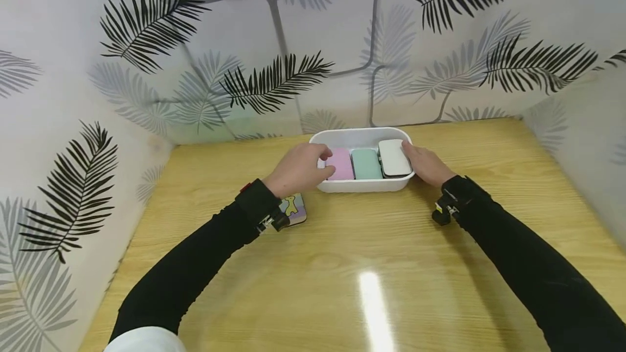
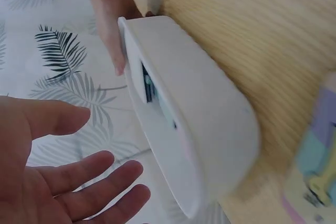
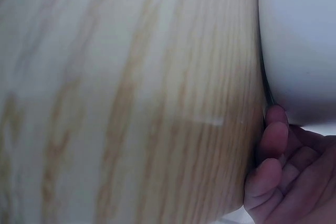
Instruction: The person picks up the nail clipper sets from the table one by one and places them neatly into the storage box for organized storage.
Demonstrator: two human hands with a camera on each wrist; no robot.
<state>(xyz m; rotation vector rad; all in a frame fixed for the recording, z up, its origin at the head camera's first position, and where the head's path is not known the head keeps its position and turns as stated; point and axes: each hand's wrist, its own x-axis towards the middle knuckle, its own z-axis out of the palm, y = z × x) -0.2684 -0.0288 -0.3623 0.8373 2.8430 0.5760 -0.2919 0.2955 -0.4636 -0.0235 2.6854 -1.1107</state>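
Note:
A white oval-ended plastic box stands near the back edge of the table. Inside it lie a pink small case, a mint-green case and a white case, the white one sitting highest at the right end. My right hand grips the box's right end, thumb at the rim; in the right wrist view its fingertips curl by the bottom edge. Over the left end hovers my left hand, fingers loosely bent and apart, holding nothing, as the left wrist view confirms.
A small case with a yellow cartoon animal lies on the table, partly hidden by the left wrist. The wood-grain table meets a leaf-patterned wall covering behind the box. A white rounded thing shows at the bottom left.

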